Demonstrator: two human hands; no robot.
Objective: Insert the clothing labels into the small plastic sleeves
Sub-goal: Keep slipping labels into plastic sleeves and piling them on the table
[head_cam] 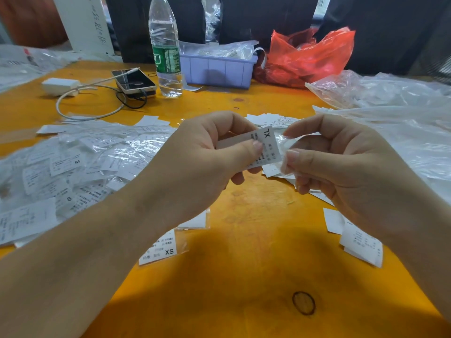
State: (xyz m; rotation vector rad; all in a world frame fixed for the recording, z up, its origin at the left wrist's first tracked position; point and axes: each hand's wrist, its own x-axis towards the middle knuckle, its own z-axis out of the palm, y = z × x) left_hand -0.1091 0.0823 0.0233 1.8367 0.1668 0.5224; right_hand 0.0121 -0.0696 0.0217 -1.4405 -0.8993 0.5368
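Sliding an XL label into a clear sleeve, mid-insertion.

Thumb and fingers of the left hand (207, 152) pinch the XL label (264, 148), its printed end pointing right toward the small plastic sleeve (284, 152), which the right hand (341, 162) pinches between thumb and forefinger; the label's leading edge looks just at or inside the sleeve mouth, though the film is too clear to be sure. Outward from there, a large heap of sleeved labels (73, 167) lies to the left on the orange table (244, 276), with an XS one (161, 250) near the person. Loose bare labels (361, 242) wait on the right, so I judge plenty remains. Far back stand a water bottle (166, 47) and lilac tray (217, 69).
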